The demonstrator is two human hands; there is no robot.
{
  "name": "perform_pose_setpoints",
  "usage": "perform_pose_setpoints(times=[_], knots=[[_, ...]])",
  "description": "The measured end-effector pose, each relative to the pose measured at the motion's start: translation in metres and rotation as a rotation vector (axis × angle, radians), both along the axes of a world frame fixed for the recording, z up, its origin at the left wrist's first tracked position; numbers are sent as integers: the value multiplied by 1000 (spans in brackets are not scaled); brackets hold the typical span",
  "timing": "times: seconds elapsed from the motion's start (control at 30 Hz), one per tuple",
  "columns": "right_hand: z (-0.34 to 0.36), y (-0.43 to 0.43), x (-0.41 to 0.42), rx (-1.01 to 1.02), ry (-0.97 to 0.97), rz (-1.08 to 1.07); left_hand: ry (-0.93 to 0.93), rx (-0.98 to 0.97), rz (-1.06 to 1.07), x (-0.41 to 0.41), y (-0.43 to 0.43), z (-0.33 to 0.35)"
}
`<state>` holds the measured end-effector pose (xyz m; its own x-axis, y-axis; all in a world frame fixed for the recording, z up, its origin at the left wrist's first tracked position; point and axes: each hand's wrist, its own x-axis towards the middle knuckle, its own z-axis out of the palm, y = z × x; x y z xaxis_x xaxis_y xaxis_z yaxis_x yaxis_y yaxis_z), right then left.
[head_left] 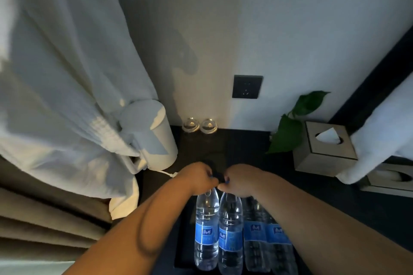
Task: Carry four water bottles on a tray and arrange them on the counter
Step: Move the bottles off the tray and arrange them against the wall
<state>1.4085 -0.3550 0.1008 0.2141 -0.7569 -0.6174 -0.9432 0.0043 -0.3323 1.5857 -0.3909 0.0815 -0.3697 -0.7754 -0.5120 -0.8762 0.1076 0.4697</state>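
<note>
Several clear water bottles with blue labels stand in a row on a dark tray (185, 236) on the dark counter (223, 145), at the bottom middle of the head view. My left hand (199, 176) is closed over the top of the leftmost bottle (206, 225). My right hand (241, 182) is closed over the top of the second bottle (231, 230), a bit of blue cap showing at its fingers. The two hands nearly touch. Two more bottles (254, 236) stand to the right, partly hidden under my right forearm.
A white kettle (152, 134) stands at the counter's back left, half behind a hanging white robe (67, 73). Two upturned glasses (190, 125) sit against the wall. At the right are a green plant (288, 134), a tissue box (326, 147) and a white towel (380, 140).
</note>
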Motion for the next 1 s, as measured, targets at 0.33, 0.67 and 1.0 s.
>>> perform_pose_setpoints(times=[0.33, 0.67, 1.0], knots=[[33, 36, 9, -208, 36, -69, -24, -94, -152, 19, 21, 47], [78, 37, -9, -651, 29, -102, 130, -550, -20, 4, 2, 106], [109, -34, -45, -676, 65, -168, 45, -605, -61, -42, -68, 145]])
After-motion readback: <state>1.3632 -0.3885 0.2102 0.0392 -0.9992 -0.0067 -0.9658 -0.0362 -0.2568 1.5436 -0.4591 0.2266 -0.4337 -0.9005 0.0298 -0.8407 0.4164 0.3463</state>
